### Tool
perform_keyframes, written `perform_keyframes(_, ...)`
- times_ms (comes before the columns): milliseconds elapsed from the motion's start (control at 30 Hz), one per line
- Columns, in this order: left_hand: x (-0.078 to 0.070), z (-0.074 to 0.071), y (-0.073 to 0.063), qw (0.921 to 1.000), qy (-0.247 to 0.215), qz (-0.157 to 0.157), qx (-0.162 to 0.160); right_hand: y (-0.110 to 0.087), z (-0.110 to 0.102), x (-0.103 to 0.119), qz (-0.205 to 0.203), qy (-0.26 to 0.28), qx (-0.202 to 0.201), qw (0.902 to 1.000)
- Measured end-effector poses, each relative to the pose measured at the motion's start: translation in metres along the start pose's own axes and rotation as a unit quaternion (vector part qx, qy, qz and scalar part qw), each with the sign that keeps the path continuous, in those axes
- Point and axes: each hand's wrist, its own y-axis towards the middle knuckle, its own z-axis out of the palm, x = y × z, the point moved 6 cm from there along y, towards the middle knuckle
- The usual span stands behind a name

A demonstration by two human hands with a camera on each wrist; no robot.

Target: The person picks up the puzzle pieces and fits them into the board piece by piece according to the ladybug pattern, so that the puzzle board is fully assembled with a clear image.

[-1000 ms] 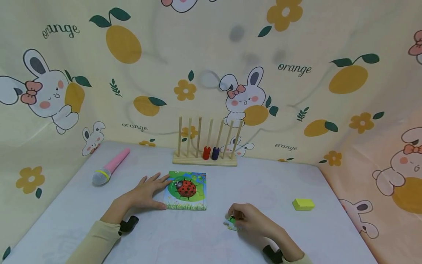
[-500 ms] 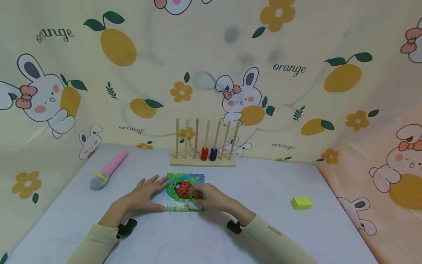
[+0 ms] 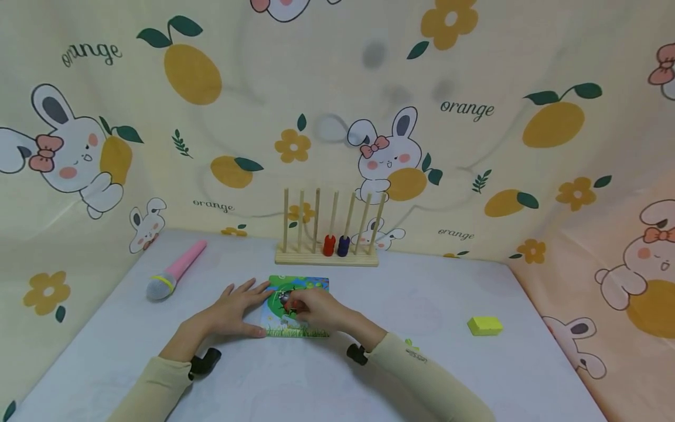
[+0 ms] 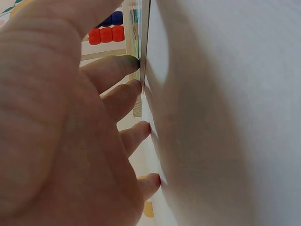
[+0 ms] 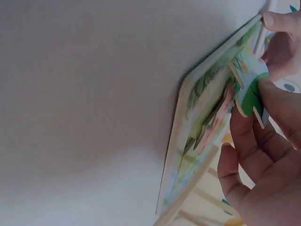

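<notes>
A square ladybug puzzle board (image 3: 274, 329) lies on the table, its middle partly hidden under my right hand (image 3: 321, 308). That hand pinches a jigsaw piece (image 5: 251, 87), green and pale blue with cut-out tabs, between thumb and fingers. In the right wrist view the piece is tilted against the board's face; whether it touches cannot be told. My left hand (image 3: 232, 310) is spread at the board's left side, thumb by the lower left corner and fingertips at the upper left edge. In the left wrist view its fingers (image 4: 120, 101) are extended, two of them against the board's edge.
A small green piece (image 3: 411, 344) shows partly behind the right forearm. Behind the board stands a wooden peg rack (image 3: 327, 258) with red and blue beads (image 3: 343, 246). A pink toy microphone (image 3: 176, 272) lies left, a yellow-green block (image 3: 485, 326) right.
My right hand has come from the table right of the board, where it held a piece, to the board's right part and then its middle. The left hand stays in place.
</notes>
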Motion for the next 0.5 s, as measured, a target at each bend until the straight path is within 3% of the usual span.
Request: perform_keyframes(500,-0.0005,-0.0003,0.0004,1.0000,0.005,-0.002,0.001,0.0038,0.0045,0.0052,-0.021,-0.017,-0.020,0.9994)
